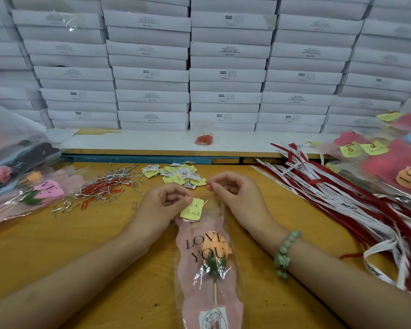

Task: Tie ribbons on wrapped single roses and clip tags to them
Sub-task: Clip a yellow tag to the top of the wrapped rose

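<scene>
Between the two hands, on the wooden table point(57, 245), lies the wrapped rose point(203, 252). It has an orange flower on a thin stick, pink paper printed "LOVE YOU" and a clear sleeve, and its top end points away from the person. A yellow tag point(192, 208) sits on this top end. The left hand point(163, 198) pinches the tag's upper left corner with curled fingers. The right hand point(233, 191) is just apart from the left one, and its thumb and forefinger pinch a small orange-red paper clip point(208, 186) above the tag's right side. A green bead bracelet point(286, 252) is on the right wrist.

Just beyond the hands is a heap of loose tags point(178, 175). Left of the left hand lie mixed clips and silver wire ties point(102, 188), and further left is a bag of wrapped roses point(17, 167). Right of the right hand spread red and white ribbons point(330, 186), with tagged roses point(394, 162) behind them. Far beyond the hands stand stacked white boxes point(223, 67) and a clear cup of clips point(204, 136).
</scene>
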Available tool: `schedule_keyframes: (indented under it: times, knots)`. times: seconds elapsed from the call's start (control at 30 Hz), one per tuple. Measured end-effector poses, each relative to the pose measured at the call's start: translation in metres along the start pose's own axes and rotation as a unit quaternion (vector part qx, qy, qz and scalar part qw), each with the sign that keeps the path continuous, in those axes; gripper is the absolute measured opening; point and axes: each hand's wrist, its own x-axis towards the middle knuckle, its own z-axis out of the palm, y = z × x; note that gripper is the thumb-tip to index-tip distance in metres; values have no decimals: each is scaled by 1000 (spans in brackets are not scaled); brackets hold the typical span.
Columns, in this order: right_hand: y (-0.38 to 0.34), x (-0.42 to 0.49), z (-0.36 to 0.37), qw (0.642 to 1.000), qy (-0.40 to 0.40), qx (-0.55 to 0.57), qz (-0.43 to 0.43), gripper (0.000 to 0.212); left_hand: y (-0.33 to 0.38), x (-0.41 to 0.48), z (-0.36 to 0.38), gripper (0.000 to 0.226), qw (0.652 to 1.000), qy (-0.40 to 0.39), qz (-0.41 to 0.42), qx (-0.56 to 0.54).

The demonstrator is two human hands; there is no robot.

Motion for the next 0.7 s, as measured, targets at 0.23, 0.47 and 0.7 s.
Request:
schedule_keyframes:
  times: [0.23,0.47,0.7]
  knots:
    - [2,2,0,998,22,-51,-16,9,1,1,0,9,999,-19,-24,-43]
    - [2,1,3,997,-26,-70,-30,17,3,-1,2,9,999,-28,-11,-39]
    - [1,1,7,997,-70,7,-26,12,5,-1,4,4,1000,0,0,-20]
